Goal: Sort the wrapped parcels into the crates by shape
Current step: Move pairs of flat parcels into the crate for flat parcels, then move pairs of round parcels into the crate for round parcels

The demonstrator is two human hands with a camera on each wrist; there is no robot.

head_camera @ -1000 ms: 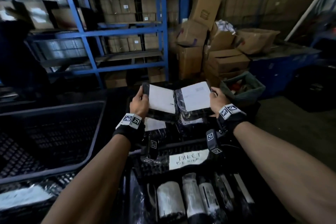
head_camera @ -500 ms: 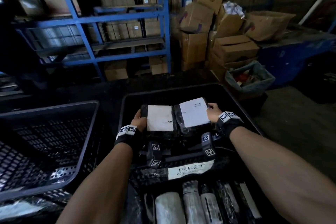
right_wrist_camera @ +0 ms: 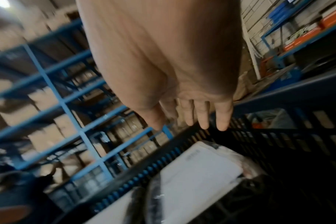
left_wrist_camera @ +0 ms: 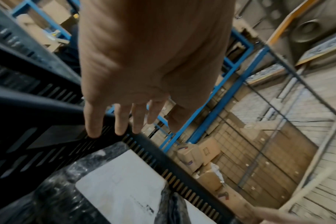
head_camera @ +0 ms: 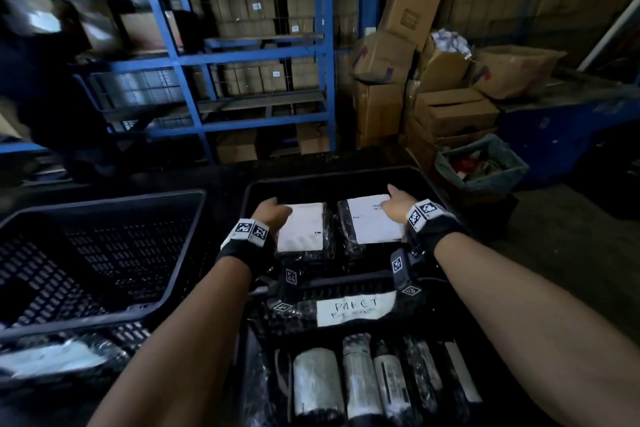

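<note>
Two flat rectangular parcels in black wrap with white labels lie side by side in the far black crate [head_camera: 420, 184]. My left hand [head_camera: 272, 211] hovers at the left parcel's [head_camera: 300, 231] left edge, and in the left wrist view the hand [left_wrist_camera: 125, 121] has straight, spread fingers above that parcel [left_wrist_camera: 121, 181]. My right hand [head_camera: 393, 202] is over the right parcel's [head_camera: 372, 220] far right corner. In the right wrist view the hand [right_wrist_camera: 192, 118] has straight fingers clear of the parcel [right_wrist_camera: 197, 171]. Neither hand holds anything.
The near crate [head_camera: 263, 322] carries a handwritten label [head_camera: 356, 312] and holds several roll-shaped parcels [head_camera: 318, 381]. Another black crate [head_camera: 104, 204] stands at the left. Blue shelving [head_camera: 325, 62], stacked cardboard boxes [head_camera: 446, 111] and a bin [head_camera: 485, 166] lie beyond.
Both parcels went from held up in my hands down into the far crate. My fingers have straightened and let go of them.
</note>
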